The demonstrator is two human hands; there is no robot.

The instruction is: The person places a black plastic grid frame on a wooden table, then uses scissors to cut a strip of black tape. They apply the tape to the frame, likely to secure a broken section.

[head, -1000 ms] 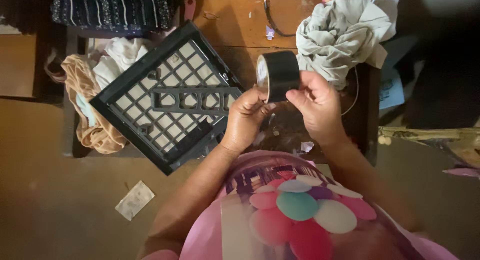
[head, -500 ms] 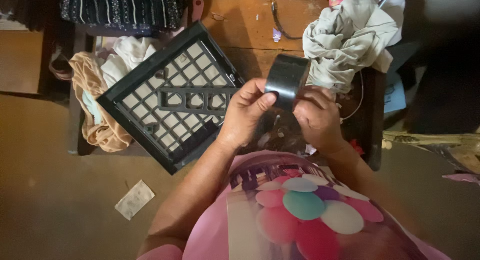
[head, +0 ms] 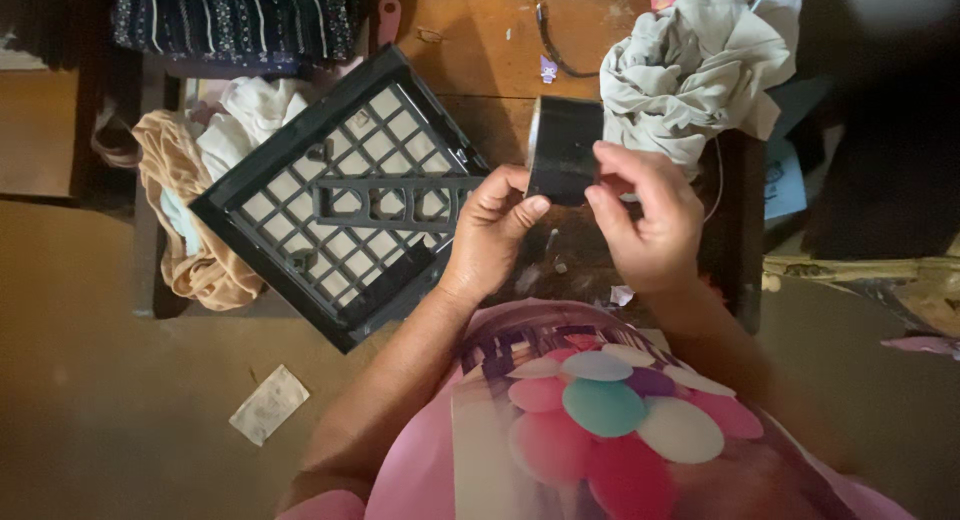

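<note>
Both hands [head: 570,225] pinch glossy black tape roll [head: 563,148]; gridded plastic grille [head: 345,195] beside.

A black grid panel [head: 340,195] lies tilted across a wooden table [head: 480,50], its lower corner hanging over the table's edge. Just left of the panel a tan cloth [head: 185,215] and a white cloth [head: 255,110] are bunched together. A dark striped fabric [head: 235,15] sits at the top. A crumpled grey cloth [head: 690,70] lies at the upper right. A small white packet [head: 268,404] rests on the brown floor [head: 100,400].
</note>
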